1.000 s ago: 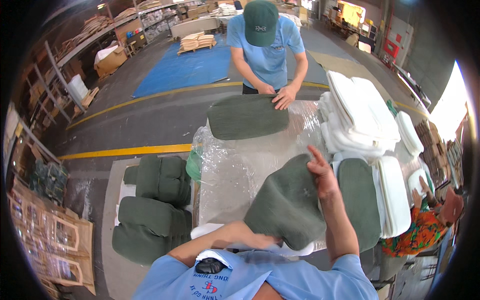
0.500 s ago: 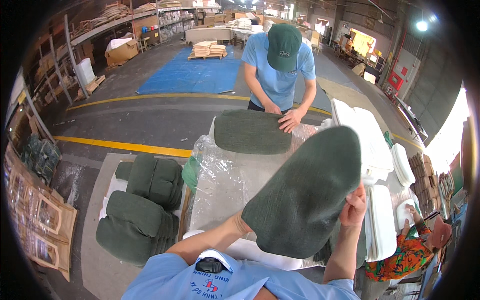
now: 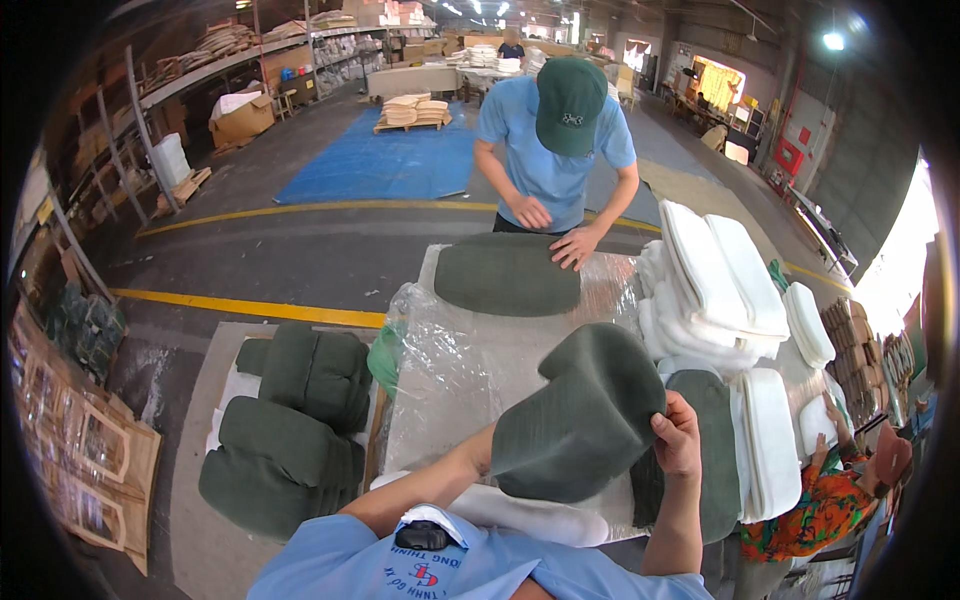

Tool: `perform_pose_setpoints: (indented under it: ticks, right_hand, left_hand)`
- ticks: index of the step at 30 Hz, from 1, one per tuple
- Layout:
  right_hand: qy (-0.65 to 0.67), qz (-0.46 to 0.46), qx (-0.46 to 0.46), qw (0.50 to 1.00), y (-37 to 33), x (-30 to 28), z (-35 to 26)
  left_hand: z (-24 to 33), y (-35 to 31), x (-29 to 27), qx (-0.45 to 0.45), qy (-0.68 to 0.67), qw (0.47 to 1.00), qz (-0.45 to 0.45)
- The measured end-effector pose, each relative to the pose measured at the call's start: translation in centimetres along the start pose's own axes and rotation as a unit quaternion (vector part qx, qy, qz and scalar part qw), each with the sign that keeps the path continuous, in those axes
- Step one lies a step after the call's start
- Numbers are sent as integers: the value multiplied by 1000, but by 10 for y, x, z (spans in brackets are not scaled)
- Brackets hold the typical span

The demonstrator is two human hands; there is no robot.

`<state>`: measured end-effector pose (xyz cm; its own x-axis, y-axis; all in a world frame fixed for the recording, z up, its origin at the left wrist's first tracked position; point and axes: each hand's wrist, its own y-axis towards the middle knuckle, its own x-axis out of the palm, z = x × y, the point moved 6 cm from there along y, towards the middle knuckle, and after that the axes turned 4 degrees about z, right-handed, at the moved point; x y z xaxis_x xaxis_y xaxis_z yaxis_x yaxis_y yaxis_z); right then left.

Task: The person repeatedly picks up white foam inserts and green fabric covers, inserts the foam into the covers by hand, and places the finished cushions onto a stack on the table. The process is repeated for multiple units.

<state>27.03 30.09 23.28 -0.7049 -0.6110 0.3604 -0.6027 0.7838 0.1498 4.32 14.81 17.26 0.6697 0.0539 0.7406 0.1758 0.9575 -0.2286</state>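
A limp, dark green cushion cover point(image 3: 570, 430) is held up over the near part of the table, its far end folding over. My right hand point(image 3: 678, 435) pinches its right edge between thumb and fingers. At the cover's left side, my left forearm point(image 3: 425, 490) reaches up to it; the left hand itself is hidden behind or inside the cloth. Below the cover, a rolled white length of padding point(image 3: 500, 512) lies along the table's near edge. Just right of my right hand rests another dark green piece point(image 3: 705, 450).
Across the plastic-covered table point(image 3: 440, 365), a co-worker point(image 3: 560, 150) rests one hand on a flat green piece point(image 3: 508, 273). White pads point(image 3: 715, 275) are piled at the right, with more white pads point(image 3: 768, 440) nearer. Green stacks point(image 3: 270, 455) stand left. Another person point(image 3: 815, 510) works at far right.
The cover has come down toward me, and its raised far end has flopped over. My right hand has lowered slightly, still gripping the edge. The co-worker's one hand has lifted off the flat piece.
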Motion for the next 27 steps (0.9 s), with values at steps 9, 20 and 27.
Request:
perform_pose_setpoints:
  ticks: [9, 20, 27]
  right_hand:
    - [49, 5, 7, 999, 1, -13, 53]
    - [58, 10, 28, 998, -2, -18, 101]
    - [65, 14, 70, 995, -1, -14, 119]
  left_hand:
    - [42, -46, 36, 379, 531, 752, -92]
    - [15, -26, -6, 130, -151, 980, -24]
    - [15, -32, 15, 103, -215, 967, -89]
